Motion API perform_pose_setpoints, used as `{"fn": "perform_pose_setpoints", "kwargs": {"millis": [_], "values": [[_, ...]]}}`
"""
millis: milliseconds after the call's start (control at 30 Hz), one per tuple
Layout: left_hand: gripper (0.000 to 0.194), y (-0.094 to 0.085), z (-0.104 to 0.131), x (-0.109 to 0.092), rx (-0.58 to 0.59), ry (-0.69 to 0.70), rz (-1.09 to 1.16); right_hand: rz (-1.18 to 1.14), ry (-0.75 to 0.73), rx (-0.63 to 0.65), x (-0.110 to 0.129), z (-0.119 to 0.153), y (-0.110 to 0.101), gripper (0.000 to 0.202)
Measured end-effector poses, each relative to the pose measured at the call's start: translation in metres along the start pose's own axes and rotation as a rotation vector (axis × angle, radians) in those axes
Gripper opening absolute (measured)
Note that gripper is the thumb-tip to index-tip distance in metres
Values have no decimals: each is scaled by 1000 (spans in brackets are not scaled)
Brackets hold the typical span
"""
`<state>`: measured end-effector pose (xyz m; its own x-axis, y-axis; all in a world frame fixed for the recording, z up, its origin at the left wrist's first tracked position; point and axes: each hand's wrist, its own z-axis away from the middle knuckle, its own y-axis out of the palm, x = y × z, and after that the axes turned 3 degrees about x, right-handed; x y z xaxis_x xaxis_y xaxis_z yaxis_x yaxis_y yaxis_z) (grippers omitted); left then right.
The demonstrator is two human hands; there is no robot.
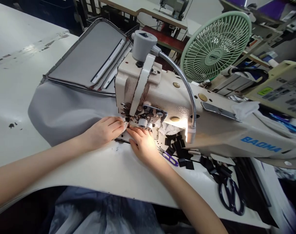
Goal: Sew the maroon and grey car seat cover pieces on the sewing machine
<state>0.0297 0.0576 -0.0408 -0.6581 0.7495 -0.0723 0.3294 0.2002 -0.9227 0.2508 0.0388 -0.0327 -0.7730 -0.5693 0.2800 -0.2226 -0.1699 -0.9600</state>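
1. Standing at the centre is one sewing machine [206, 131], lettered BAOMA in blue; one lit lamp [191, 135] on a flexible neck hangs at its near side.
2. One grey fabric case [70, 109], opened out, lies left of the sewing machine, its near edge running to the needle area; two pale strips [107, 60] line its panel.
3. Two bare hands meet at the sewing machine's needle area, nearly touching. The left hand [105, 131] has its fingers bunched at the case's edge; whether they pinch it cannot be told. The right hand [144, 143] lies flat, fingers extended, thumb apart.
4. Before the sewing machine: one pair of purple snips [168, 156], one pair of dark-handled scissors [232, 195], and black squares [180, 148], too heaped to count.
5. Behind the sewing machine: one green fan [214, 57].
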Motion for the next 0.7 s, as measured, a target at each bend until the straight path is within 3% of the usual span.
{"fn": "perform_pose_setpoints", "kwargs": {"millis": [133, 267, 367, 533, 700], "values": [[32, 0, 3, -4, -33, 106, -41, 51, 49, -59, -18, 13, -15, 31], [31, 1, -6, 0, 19, 209, -126, 266, 233, -162, -45, 18, -32, 28], [32, 0, -8, 2, 46, 187, -187, 378, 325, -96, -58, 7, -37, 30], [24, -1, -2, 3, 40, 96, -120, 433, 317, 62, -63, -14, -31, 26], [14, 0, 1, 4, -14, 76, -43, 413, 333, -18, -70, -5, -35, 24]]}}
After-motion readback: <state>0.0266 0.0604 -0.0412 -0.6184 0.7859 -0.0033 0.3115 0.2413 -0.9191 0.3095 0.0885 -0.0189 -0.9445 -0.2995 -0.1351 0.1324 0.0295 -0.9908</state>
